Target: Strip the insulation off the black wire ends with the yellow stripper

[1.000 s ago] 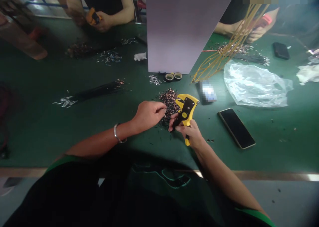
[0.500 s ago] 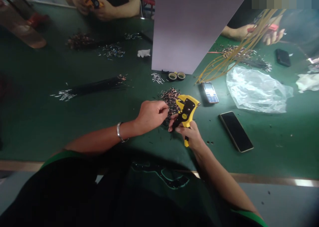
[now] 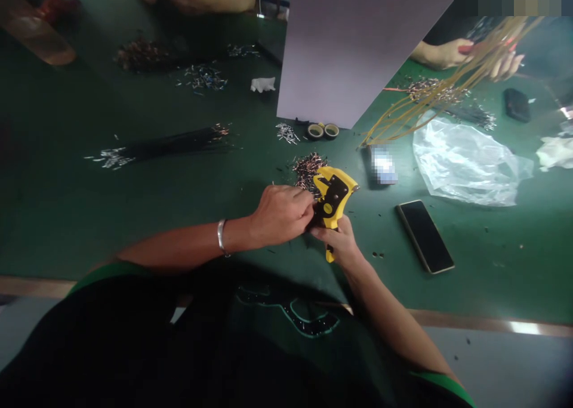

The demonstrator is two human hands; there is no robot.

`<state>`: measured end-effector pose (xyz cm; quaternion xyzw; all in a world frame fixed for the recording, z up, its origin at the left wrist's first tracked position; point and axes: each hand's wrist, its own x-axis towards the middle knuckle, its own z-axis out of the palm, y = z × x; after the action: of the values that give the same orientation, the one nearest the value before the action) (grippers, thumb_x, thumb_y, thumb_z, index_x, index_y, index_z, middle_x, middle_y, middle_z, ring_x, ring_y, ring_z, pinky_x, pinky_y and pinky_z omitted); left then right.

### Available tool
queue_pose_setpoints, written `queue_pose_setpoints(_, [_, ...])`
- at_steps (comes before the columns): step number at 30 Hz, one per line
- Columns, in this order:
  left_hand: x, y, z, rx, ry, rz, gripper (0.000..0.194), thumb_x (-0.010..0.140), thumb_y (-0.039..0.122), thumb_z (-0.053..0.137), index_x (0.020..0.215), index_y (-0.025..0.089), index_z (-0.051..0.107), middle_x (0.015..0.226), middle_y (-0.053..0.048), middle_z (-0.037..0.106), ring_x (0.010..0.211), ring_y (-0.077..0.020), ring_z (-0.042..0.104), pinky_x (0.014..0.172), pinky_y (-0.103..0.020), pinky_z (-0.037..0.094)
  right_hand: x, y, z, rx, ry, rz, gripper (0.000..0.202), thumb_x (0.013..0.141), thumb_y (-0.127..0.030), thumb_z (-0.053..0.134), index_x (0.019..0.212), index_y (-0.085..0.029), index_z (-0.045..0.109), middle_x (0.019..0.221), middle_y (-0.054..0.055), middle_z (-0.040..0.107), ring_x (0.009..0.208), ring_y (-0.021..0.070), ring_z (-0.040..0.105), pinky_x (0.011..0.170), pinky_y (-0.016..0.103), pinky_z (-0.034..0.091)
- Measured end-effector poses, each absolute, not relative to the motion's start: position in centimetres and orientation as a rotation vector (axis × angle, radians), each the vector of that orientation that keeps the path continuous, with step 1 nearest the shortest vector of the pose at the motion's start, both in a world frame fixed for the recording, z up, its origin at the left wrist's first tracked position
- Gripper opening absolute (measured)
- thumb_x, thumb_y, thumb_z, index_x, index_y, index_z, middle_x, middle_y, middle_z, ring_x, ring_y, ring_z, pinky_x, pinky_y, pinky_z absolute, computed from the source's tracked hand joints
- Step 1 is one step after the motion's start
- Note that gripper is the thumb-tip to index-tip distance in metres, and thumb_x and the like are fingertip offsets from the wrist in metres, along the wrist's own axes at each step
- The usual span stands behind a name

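Observation:
My right hand [image 3: 342, 238] is wrapped round the handles of a yellow-and-black wire stripper [image 3: 335, 193], its head tilted up and away from me. My left hand [image 3: 284, 214] is closed, its fingertips close by the tool's black side. Whatever those fingers pinch is hidden by the hand. Just beyond both hands lies a heap of short dark wires [image 3: 310, 168] with bare copper ends, partly covered by the left hand and the tool.
Two tape rolls [image 3: 323, 131] and small metal terminals [image 3: 287, 133] lie by an upright panel [image 3: 331, 50]. A long black wire bundle [image 3: 170, 144] is at left. On the right are a phone [image 3: 425, 236], a clear bag [image 3: 468, 160] and yellow wires [image 3: 416, 110]. Co-workers' hands [image 3: 447, 54] show beyond.
My left hand has moved right and slightly nearer to me, from the wire heap to the side of the wire stripper. My right hand still holds the tool. The view has shifted slightly.

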<state>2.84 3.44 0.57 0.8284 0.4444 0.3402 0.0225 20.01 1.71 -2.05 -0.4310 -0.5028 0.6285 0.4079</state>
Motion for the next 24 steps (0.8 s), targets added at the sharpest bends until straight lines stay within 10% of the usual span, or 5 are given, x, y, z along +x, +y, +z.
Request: queue_pose_setpoints(24, [3.40, 2.91, 0.69, 2.528, 1.258, 1.021, 0.020, 0.080, 0.012, 0.046, 0.063, 0.019, 0.055, 0.058, 0.001, 0.061, 0.055, -0.0128, 0.055, 0.055, -0.027, 0.040, 19.48, 0.93, -2.10, -1.199, -1.337, 1.358, 0.007, 0.065, -0.021, 0.067, 0.061, -0.020, 0.061, 0.049, -0.003, 0.062, 0.043, 0.0124, 0.054, 0.045, 0.025, 0.044])
